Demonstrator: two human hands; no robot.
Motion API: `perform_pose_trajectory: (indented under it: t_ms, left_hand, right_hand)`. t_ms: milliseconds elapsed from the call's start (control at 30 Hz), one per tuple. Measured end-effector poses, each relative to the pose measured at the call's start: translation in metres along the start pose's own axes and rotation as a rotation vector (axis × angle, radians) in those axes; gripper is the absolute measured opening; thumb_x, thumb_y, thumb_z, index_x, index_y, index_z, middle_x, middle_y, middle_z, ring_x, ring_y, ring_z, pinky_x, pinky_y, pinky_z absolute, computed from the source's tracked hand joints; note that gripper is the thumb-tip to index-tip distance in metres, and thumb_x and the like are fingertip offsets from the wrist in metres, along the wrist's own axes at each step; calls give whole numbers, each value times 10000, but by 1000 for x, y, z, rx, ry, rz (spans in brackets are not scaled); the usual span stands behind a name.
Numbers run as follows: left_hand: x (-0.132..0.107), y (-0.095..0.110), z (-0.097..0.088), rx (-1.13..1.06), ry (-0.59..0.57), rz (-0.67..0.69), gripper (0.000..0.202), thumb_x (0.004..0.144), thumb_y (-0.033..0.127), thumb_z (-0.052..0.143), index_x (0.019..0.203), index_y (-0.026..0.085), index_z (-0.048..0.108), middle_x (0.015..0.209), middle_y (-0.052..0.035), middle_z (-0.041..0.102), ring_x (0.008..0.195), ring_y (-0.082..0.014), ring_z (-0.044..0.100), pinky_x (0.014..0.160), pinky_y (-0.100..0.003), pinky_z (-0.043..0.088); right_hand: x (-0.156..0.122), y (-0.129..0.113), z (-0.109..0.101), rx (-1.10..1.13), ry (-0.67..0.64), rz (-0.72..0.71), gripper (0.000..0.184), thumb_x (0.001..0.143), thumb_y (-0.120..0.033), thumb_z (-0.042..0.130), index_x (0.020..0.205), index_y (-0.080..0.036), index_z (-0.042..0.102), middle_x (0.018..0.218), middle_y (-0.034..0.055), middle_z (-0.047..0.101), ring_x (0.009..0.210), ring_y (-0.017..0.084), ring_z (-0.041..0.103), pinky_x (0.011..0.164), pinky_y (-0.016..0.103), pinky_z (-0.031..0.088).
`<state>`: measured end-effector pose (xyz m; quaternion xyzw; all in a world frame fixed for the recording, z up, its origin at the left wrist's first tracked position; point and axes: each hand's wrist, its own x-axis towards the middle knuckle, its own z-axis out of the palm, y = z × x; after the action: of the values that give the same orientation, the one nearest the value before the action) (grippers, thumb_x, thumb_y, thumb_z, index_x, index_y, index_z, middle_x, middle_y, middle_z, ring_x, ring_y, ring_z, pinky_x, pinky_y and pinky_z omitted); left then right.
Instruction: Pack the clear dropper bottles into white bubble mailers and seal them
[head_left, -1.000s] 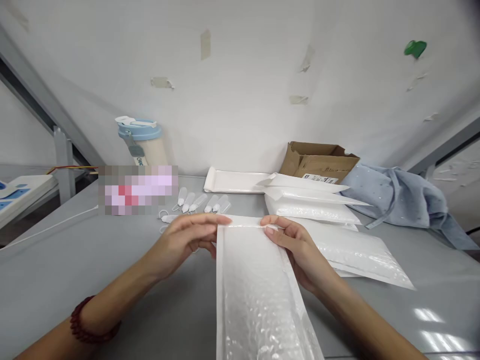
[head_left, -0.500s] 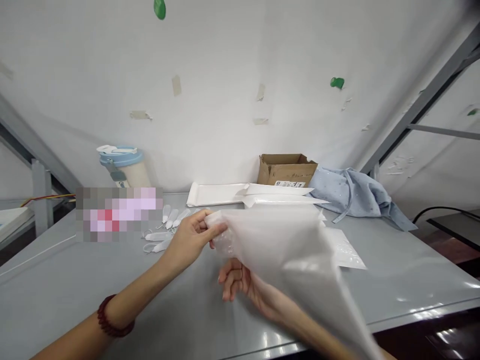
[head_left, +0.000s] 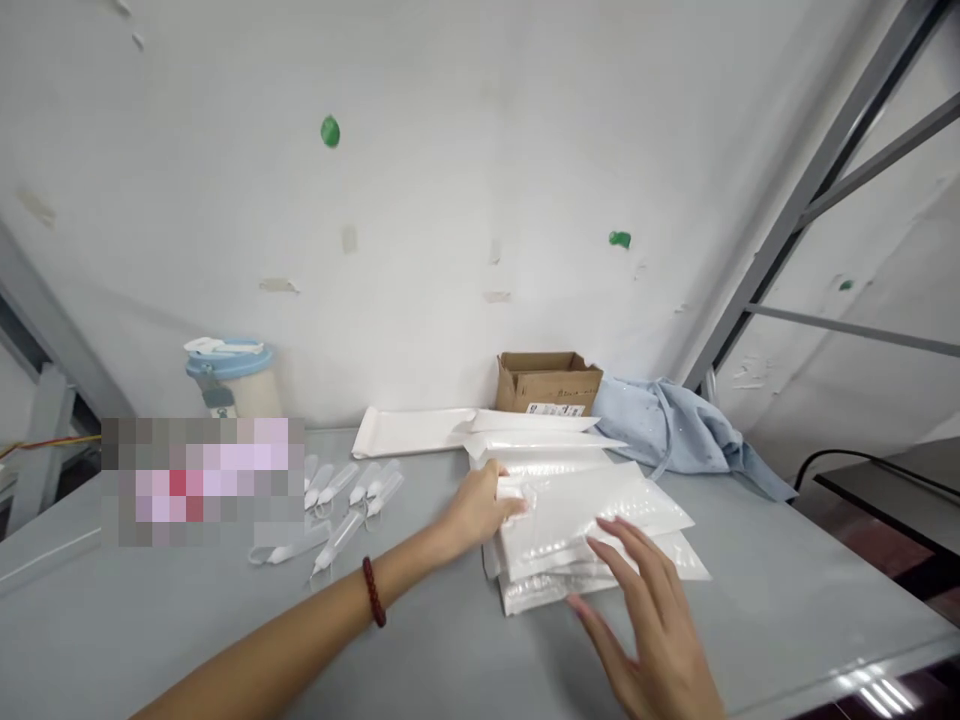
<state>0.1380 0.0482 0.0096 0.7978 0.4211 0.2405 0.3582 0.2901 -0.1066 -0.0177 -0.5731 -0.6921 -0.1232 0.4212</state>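
Note:
White bubble mailers [head_left: 577, 505] lie in an overlapping pile on the grey table. My left hand [head_left: 480, 505], with a dark red bead bracelet at its wrist, pinches the left end of the top mailer, thumb lying over it. Over the pile's front right side is my right hand [head_left: 649, 610], fingers spread and holding nothing. Its fingertips are close to the top mailer; whether they touch it I cannot tell. Left of the pile lie several small whitish translucent tube-like pieces [head_left: 341, 540] with thin loops.
Behind the pile are a long white packet [head_left: 412, 432], an open cardboard box [head_left: 551, 385] and a crumpled light-blue cloth [head_left: 675, 430]. A blue-lidded cup [head_left: 232, 375] stands at the back left, near a blurred-out patch. Grey metal frame bars [head_left: 810, 210] rise at the right.
The mailer held up by my left hand is now down on the pile. My right hand has come out from under it to the pile's front right. The view has tilted upward.

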Motion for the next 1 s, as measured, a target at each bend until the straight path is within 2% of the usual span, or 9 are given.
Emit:
perform_pose_trajectory:
  t_ms: [67, 167, 300, 400, 467, 567, 733, 867, 1000]
  left_hand:
    - [-6, -1, -6, 87, 6, 18, 367, 774, 377, 618, 1031, 126, 546, 766, -54, 632, 756, -240, 619, 609, -286, 439]
    - [-14, -6, -30, 230, 45, 36, 312, 882, 406, 479, 1045, 148, 541, 699, -32, 629, 680, -217, 622, 586, -279, 436]
    - [-8, -29, -83, 479, 115, 24, 228, 936, 265, 402, 1005, 130, 572, 726, -59, 632, 771, -237, 624, 715, -366, 461]
    - [7, -56, -115, 627, 39, 73, 224, 899, 291, 544, 1044, 126, 589, 985, -79, 633, 966, -232, 592, 832, -421, 478]
    - [18, -72, -126, 697, -8, 95, 279, 897, 313, 566, 1115, 139, 572, 1131, -84, 588, 1007, -221, 581, 854, -430, 492]
    - [31, -85, -132, 770, -44, 109, 312, 908, 310, 552, 1175, 148, 544, 1178, -93, 567, 1002, -220, 587, 840, -426, 508]
    - [38, -86, -129, 837, -100, 144, 304, 911, 308, 546, 1172, 151, 545, 1165, -91, 573, 979, -211, 594, 822, -412, 517]
    - [34, -85, -122, 880, -112, 174, 297, 914, 307, 541, 1167, 152, 548, 1158, -90, 576, 968, -206, 598, 816, -405, 520]
    - [33, -90, -111, 927, -94, 181, 301, 912, 307, 544, 1169, 150, 547, 1163, -92, 574, 978, -210, 595, 823, -411, 517]
  right_hand:
    - [5, 25, 14, -353, -23, -186, 492, 866, -381, 553, 1324, -239, 445, 1326, 200, 503, 1240, 444, 416, 871, 623, 405]
    - [7, 50, 37, -574, -112, -264, 442, 911, -317, 443, 1337, -202, 436, 1363, 205, 480, 1247, 440, 409, 862, 650, 380]
    - [5, 60, 45, -595, -202, -277, 484, 917, -350, 434, 1382, -228, 376, 1434, 172, 405, 1332, 407, 295, 912, 626, 361]
    - [7, 58, 38, -530, -262, -256, 620, 904, -480, 437, 1440, -219, 269, 1476, 180, 325, 1375, 407, 182, 939, 645, 330]
    - [10, 57, 34, -483, -296, -261, 738, 870, -583, 438, 1463, -208, 205, 1490, 190, 283, 1386, 411, 126, 946, 659, 313]
    - [14, 58, 30, -438, -334, -295, 844, 816, -671, 451, 1469, -213, 173, 1489, 196, 264, 1385, 416, 113, 952, 653, 309]
    - [23, 59, 22, -384, -328, -340, 861, 786, -722, 429, 1452, -226, 201, 1459, 214, 286, 1340, 433, 223, 952, 631, 298]
    - [56, 47, 21, -289, -228, -256, 582, 923, -551, 323, 1406, -240, 232, 1404, 196, 342, 1264, 363, 368, 932, 546, 358]
    - [109, 39, 41, -335, -283, -249, 560, 925, -377, 417, 1400, -160, 217, 1419, 196, 341, 1331, 320, 293, 1009, 502, 330]
